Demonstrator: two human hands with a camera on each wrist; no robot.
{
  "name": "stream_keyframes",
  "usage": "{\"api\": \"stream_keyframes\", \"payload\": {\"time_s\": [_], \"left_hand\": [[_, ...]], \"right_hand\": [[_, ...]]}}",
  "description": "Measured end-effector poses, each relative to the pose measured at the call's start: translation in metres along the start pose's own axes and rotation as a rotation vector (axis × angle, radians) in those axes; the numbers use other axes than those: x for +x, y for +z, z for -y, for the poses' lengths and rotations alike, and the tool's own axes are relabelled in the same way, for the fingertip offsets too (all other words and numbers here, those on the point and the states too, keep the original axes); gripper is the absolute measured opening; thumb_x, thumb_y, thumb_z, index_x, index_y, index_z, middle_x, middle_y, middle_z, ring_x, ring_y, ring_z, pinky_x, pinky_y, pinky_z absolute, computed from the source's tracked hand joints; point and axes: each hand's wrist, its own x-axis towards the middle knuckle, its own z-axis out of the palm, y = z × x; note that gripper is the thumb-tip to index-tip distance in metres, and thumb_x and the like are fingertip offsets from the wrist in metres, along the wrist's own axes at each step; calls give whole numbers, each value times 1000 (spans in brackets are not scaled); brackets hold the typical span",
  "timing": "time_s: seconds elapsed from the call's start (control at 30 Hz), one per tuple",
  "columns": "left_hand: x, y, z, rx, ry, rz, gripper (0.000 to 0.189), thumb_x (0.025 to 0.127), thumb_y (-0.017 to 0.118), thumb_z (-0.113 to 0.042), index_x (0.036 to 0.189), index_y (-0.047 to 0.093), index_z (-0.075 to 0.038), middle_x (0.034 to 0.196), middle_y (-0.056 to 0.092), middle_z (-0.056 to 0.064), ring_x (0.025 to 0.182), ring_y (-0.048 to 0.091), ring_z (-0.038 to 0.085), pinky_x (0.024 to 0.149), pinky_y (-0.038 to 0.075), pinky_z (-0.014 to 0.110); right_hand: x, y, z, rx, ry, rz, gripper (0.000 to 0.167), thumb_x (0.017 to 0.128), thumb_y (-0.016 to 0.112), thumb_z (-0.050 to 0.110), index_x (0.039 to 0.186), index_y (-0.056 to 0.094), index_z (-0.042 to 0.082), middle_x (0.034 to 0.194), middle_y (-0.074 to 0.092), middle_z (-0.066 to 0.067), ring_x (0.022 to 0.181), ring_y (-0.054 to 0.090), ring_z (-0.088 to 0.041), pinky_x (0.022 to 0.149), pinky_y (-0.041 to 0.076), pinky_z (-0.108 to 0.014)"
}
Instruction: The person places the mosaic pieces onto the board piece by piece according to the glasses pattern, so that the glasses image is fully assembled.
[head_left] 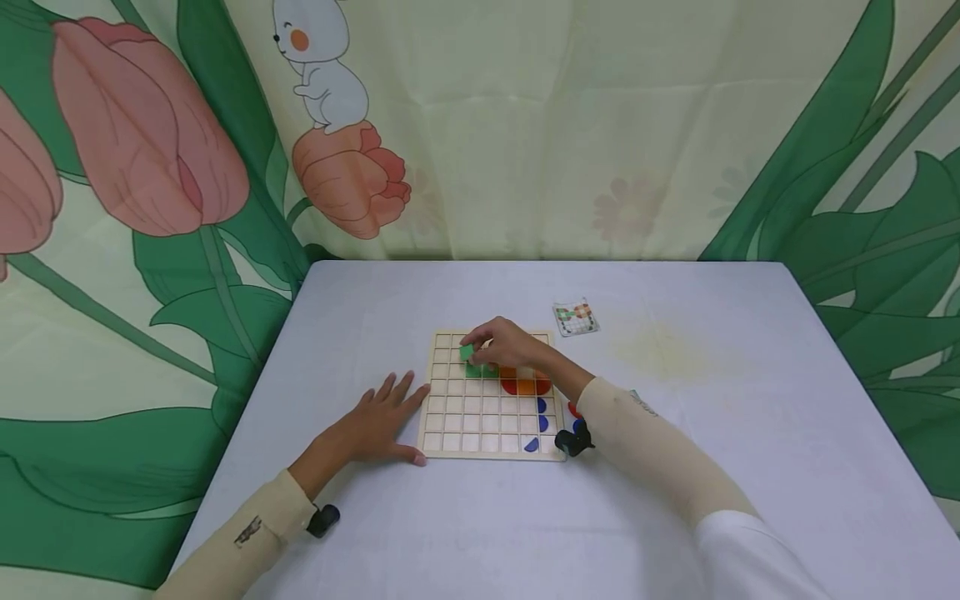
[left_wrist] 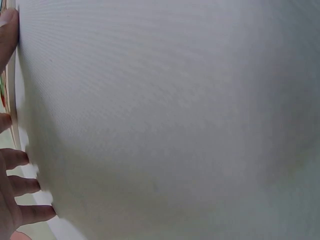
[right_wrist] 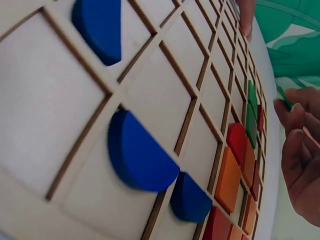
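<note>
A pale wooden grid board (head_left: 450,425) lies on the table. Over its upper left part, my right hand (head_left: 510,343) pinches a small green square tile (head_left: 467,352) between thumb and fingers; only the tile's thin edge shows in the right wrist view. Just below that hand, other green tiles (head_left: 480,371) sit in cells, with orange and red tiles (right_wrist: 227,180) to their right. Blue half-round tiles (right_wrist: 140,155) lie in cells along the board's right side. My left hand (head_left: 378,425) has its fingers spread on the table, thumb and forefinger touching the board's left edge.
A small pattern card (head_left: 576,317) with coloured shapes lies beyond the board's upper right corner. Loose red and blue pieces (head_left: 577,424) lie right of the board, partly hidden by the right sleeve. A printed curtain (head_left: 525,167) hangs behind the white table (head_left: 480,533).
</note>
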Motion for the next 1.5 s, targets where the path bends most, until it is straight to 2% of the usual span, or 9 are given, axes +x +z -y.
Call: {"api": "stream_keyframes", "payload": {"time_s": [0.17, 0.37, 0.67, 1.03, 1.23, 1.5], "left_hand": [[1, 1, -1, -19, 12, -2, 116, 72, 65, -82, 161, 22, -21, 169, 12, 17, 153, 11, 48, 113, 27, 69], [2, 4, -1, -15, 22, -4, 116, 72, 65, -82, 161, 23, -22, 168, 13, 17, 153, 12, 48, 113, 27, 69], [3, 4, 0, -7, 23, -9, 116, 72, 65, -82, 161, 23, -22, 169, 13, 16, 153, 13, 47, 113, 28, 69], [2, 3, 0, -8, 12, -4, 116, 72, 66, -82, 162, 22, -23, 169, 12, 16, 153, 11, 46, 114, 26, 69], [1, 0, -1, -7, 8, 1, 116, 72, 67, -80, 162, 21, -22, 169, 12, 16, 153, 11, 47, 114, 26, 69], [0, 0, 0, -2, 8, -9, 116, 72, 67, -80, 161, 22, -22, 168, 13, 16, 153, 13, 47, 114, 27, 69]], "right_hand": [[9, 6, -2, -17, 23, -22, 35, 93, 72, 14, 126, 69, 3, 93, 72, -7, 61, 63, -18, 63, 54, -27], [18, 12, -7, -48, 61, -31, 34, 93, 72, 16, 125, 69, 5, 92, 72, -5, 59, 60, -11, 60, 53, -24], [20, 16, -5, -42, 70, -32, 35, 94, 71, 14, 127, 68, 4, 88, 69, -5, 56, 57, -11, 58, 49, -23], [23, 18, -3, -78, 75, -36, 33, 92, 74, 15, 124, 70, 5, 83, 69, -3, 58, 58, -10, 60, 50, -22], [24, 18, 0, -146, 67, -57, 33, 89, 77, 18, 120, 72, 7, 88, 71, -2, 72, 59, -11, 67, 49, -22], [26, 19, 1, -243, 63, -92, 34, 88, 78, 22, 120, 73, 11, 101, 74, -3, 90, 65, -14, 80, 53, -26]]}}
